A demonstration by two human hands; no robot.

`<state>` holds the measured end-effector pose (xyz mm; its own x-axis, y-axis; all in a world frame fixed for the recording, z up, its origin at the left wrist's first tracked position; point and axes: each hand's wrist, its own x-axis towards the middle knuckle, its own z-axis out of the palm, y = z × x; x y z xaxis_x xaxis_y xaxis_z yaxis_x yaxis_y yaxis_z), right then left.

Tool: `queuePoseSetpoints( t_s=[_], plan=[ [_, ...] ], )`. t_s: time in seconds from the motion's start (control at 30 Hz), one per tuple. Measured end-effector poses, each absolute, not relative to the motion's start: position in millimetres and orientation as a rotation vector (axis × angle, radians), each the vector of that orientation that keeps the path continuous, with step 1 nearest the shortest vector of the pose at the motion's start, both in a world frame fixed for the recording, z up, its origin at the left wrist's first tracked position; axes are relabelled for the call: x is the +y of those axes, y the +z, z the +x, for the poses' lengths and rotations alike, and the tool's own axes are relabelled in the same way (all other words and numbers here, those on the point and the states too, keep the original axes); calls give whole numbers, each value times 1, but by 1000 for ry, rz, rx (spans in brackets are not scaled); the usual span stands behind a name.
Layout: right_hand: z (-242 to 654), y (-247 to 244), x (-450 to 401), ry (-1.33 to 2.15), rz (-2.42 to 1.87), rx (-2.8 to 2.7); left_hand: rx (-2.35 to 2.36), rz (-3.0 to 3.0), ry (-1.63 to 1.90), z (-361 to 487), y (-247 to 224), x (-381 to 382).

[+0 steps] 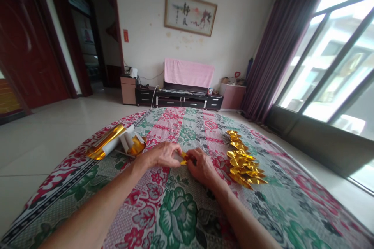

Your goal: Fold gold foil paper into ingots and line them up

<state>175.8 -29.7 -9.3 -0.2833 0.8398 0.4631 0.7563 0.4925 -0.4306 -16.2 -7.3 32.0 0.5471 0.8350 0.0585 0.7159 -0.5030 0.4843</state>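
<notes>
Above the middle of the flowered tablecloth (178,210), both hands meet at a small piece of gold foil paper (183,158). My left hand (165,154) pinches its left side, where a pale underside shows. Closed on the right end of the same piece is my right hand (201,165), its fingertips partly hiding the paper. Folded gold paper shapes (241,155) with pointed ends lie in an overlapping row to the right of my right hand. Left of my left hand, a stack of gold and white paper (133,144) lies beside a roll of gold foil paper (106,142).
Beyond the round table stands a low black TV cabinet (181,101) with a pink cloth (189,72) draped over something on it. A framed picture (190,13) hangs on the wall. Dark curtains (280,46) and a window are on the right, a red door (29,42) on the left.
</notes>
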Motion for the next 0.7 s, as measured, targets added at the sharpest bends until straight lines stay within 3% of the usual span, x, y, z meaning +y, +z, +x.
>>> queuePoseSetpoints(
  t_s=[0.1, 0.7],
  plan=[
    [174, -11, -27, 156, -1339, -2068, 1301, 2460, 294, -14, 33, -12],
    [173, -6, -28, 95, -1367, -2064, 1387, 2624, 532, -14, 24, -9]
  ],
)
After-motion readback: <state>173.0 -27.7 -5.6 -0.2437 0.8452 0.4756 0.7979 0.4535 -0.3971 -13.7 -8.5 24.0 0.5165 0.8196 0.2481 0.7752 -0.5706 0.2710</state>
